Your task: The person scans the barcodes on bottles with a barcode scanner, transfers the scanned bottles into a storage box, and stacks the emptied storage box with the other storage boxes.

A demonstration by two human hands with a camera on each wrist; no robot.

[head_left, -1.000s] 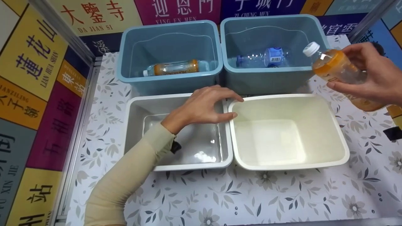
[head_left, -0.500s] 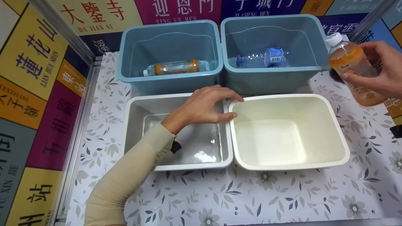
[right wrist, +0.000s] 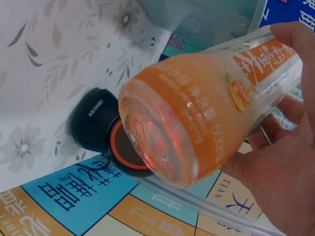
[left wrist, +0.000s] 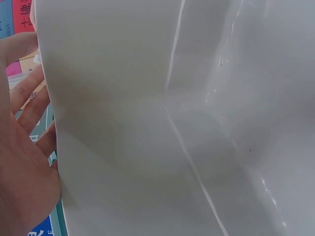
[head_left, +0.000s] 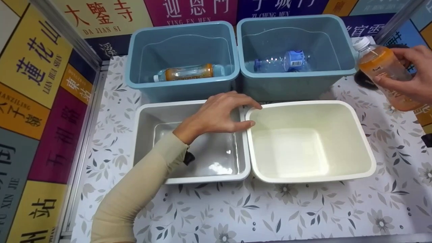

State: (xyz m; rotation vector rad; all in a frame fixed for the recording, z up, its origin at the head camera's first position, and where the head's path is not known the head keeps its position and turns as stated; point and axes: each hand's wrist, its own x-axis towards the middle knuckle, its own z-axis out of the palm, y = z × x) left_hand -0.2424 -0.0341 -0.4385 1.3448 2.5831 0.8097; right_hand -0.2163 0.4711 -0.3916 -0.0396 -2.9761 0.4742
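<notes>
My right hand [head_left: 416, 76] grips a clear plastic drink bottle [head_left: 379, 65] with an orange label and white cap, at the right of the head view. The bottle is tilted, cap up and to the left. In the right wrist view its base faces a black scanner-like device [right wrist: 93, 120] with an orange ring, and red light shows on the base. My left hand [head_left: 216, 114] reaches over the grey bin [head_left: 202, 179]. Its thumb and forefinger tips lie at the rim of the cream bin [head_left: 314, 179], fingers spread and relaxed.
Two blue bins stand behind. The left one [head_left: 182, 82] has an orange-labelled bottle [head_left: 189, 72] lying in it; the right one [head_left: 297, 75] has a blue-labelled bottle [head_left: 293, 61]. A flower-patterned sheet [head_left: 287, 216] covers the table. Printed panels [head_left: 37, 67] wall the left and back.
My right hand has carried the bottle right and slightly back, past the right blue bin, to beside the black device, and nearly stopped there. My left hand has stayed in place.
</notes>
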